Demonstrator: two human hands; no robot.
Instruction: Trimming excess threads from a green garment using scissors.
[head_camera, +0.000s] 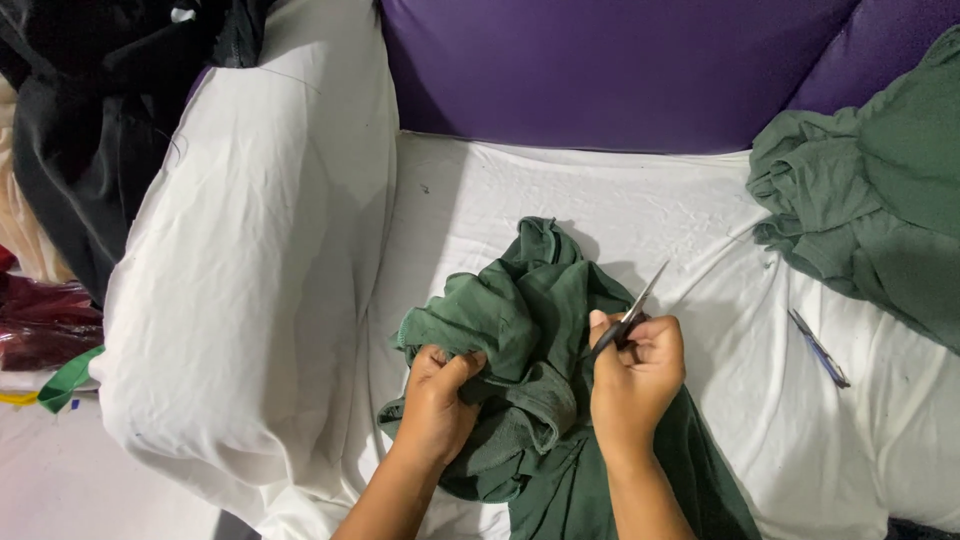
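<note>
My left hand (437, 385) bunched the green garment (530, 330) tight, keeping the fabric steady; my right hand (636, 375) gripped the scissors (632, 312), blades angled far-right, clear of the cloth.

Bare white sheet (560, 200) beyond the hands; pen (819, 348) and green pile (880, 200) rightward, white pillow (250, 250) leftward.
</note>
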